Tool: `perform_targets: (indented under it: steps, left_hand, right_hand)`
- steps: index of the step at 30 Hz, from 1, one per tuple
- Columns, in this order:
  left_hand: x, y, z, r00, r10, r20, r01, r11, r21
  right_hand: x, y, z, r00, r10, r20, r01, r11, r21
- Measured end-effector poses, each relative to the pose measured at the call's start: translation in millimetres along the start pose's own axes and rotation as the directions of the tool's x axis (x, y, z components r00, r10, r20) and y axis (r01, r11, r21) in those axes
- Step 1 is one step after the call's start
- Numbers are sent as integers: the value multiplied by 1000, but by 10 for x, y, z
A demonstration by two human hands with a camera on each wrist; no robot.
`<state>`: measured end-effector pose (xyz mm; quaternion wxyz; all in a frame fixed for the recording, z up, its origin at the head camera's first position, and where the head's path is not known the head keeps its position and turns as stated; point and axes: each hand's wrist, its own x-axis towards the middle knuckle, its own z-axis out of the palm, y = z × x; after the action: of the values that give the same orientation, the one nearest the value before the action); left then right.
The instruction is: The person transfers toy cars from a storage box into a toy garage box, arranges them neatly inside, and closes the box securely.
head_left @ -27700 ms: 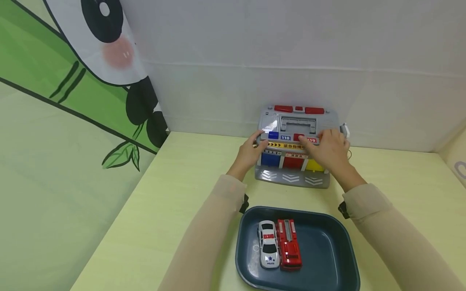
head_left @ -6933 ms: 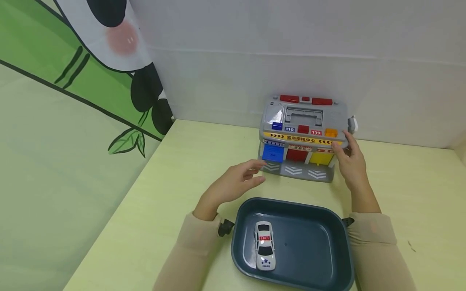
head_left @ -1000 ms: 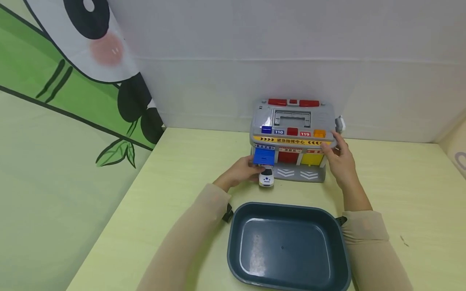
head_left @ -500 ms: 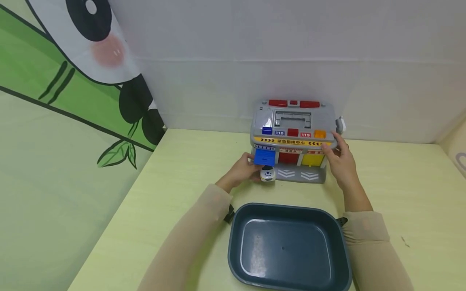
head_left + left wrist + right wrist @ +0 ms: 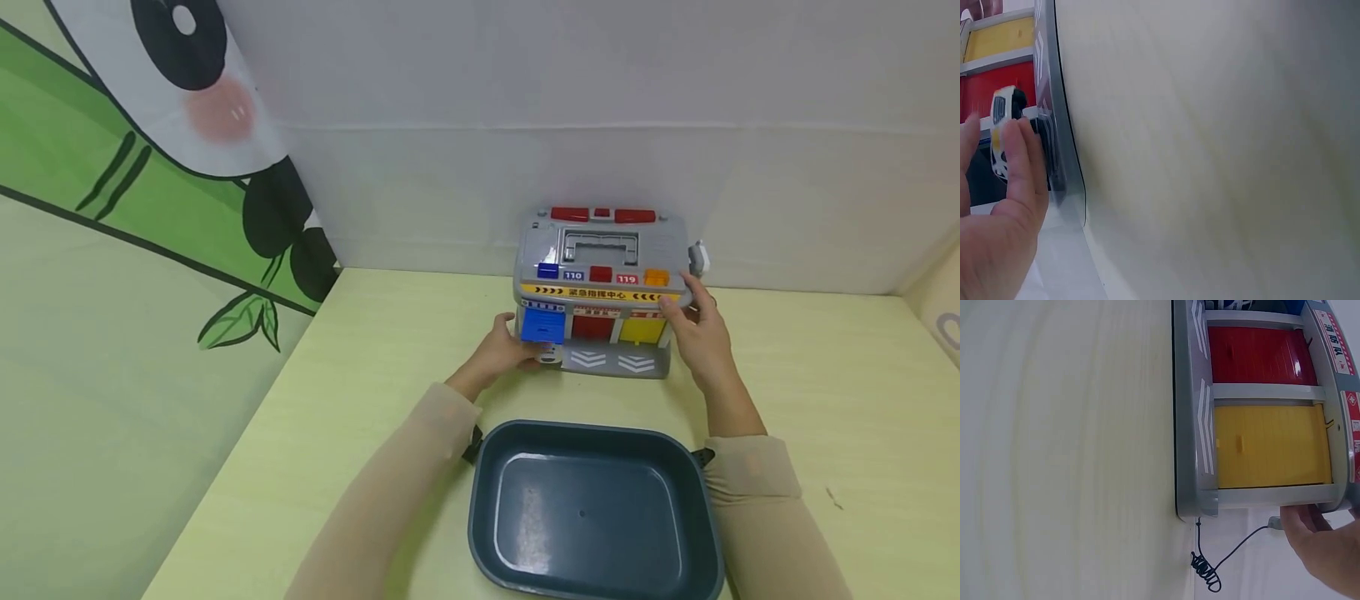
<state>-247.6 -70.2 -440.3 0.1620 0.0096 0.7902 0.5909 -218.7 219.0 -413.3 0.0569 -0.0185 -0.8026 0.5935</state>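
A grey toy garage with a carry handle on its roof stands by the wall. Its blue door is swung up, while the red door and yellow door are down. My left hand pinches a white toy police car between thumb and fingers at the blue-door bay. In the head view only the car's front end shows below the blue door. My right hand grips the garage's right end, thumb on the front edge of the roof; its other fingertips are partly hidden behind that end.
A dark blue tray sits on the pale yellow table in front of the garage. White sheeting rises behind. A coiled dark cord trails from the garage's right side, below a white knob.
The blue door has been raised and both vehicles have left the tray; the red fire truck is out of sight. Within the last second my left hand has pushed the police car farther under the blue door.
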Motion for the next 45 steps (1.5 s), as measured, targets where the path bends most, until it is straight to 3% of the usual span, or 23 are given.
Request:
perform_targets:
  steps: [6,9,21,36,45]
  left_hand:
    - [2,-2,9,992,126,32,-129,978,165]
    - [12,-7,22,988,148,32,-152,963,224]
    - [96,-17,-12,997,74,-33,-59,945,322]
    - [178,83,34,988,83,-134,-21,913,408]
    - [177,108,55,984,84,-157,-9,904,428]
  right_hand:
    - [-4,0,0,1000,4,-2,-4,1000,0]
    - [-11,0,1,1000,6,1,-6,1000,3]
    - [-8,0,-4,1000,-4,6,4,1000,7]
    - [-4,16,13,1000,13,-6,-13,1000,-3]
    - [10,28,3,1000,10,-5,-10,1000,-1]
